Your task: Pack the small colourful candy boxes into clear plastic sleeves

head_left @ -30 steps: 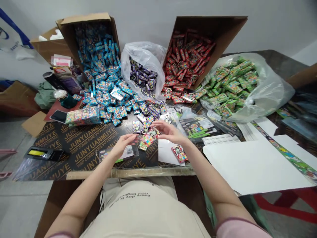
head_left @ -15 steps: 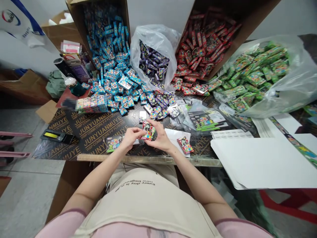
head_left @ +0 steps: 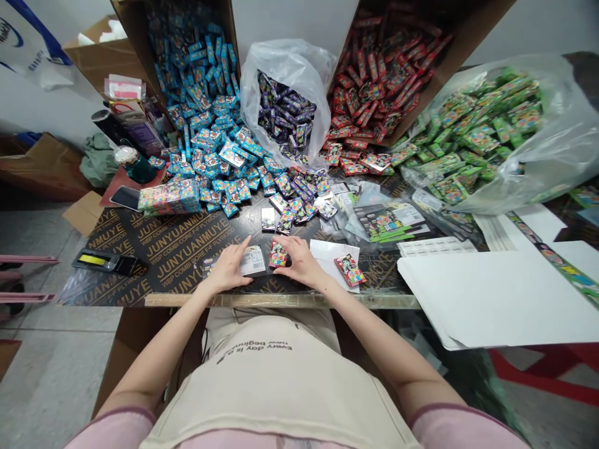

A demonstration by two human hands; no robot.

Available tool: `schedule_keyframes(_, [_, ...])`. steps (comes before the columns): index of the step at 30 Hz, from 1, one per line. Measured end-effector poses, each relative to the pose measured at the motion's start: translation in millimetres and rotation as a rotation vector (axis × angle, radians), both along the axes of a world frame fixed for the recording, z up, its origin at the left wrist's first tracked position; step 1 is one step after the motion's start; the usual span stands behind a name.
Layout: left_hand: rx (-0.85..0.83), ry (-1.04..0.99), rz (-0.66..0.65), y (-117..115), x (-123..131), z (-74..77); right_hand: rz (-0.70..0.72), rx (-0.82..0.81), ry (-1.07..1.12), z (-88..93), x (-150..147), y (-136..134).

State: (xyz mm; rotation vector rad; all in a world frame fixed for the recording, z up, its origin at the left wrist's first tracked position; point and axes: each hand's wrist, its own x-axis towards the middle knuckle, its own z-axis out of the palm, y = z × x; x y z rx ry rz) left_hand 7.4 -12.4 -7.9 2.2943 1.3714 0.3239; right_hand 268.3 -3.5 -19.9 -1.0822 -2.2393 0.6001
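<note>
1. Near the middle of the desk's front edge, the right hand holds a red packet between thumb and fingers; they cover part of its right side.
2. Just left of it, the left hand stands wide, thumb and forefinger apart, over a flat packet. The hand hides that packet's middle; whether it touches cannot be told.
3. Right of the hands, a second red packet lies aslant on white paper, covering part of it. Small print is illegible.
4. Toward the back edge, the boxes of blue packets and red packets are cut off above; their depths are dark.
5. At the front right corner, a white sheet overhangs, cut off by the view's right edge.
</note>
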Motion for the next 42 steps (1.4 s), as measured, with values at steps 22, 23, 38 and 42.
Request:
schedule_keyframes(22, [-0.043,0.026,0.073,7.8,27.4,-18.8,-0.858,0.132,0.023,20.7,161.5,88.5])
schedule_keyframes(23, [-0.046,0.040,0.066,5.8,26.4,-23.5,-1.006,0.147,-0.019,22.8,199.3,108.3])
schedule_keyframes(38, [-0.113,-0.258,0.251,4.0,56.9,-2.1,-0.972,0.237,-0.041,14.8,259.7,104.9])
schedule_keyframes(42, [-0.515,-0.797,0.405,16.4,120.1,29.5,-0.351,0.350,-0.023,8.1,118.6,44.3])
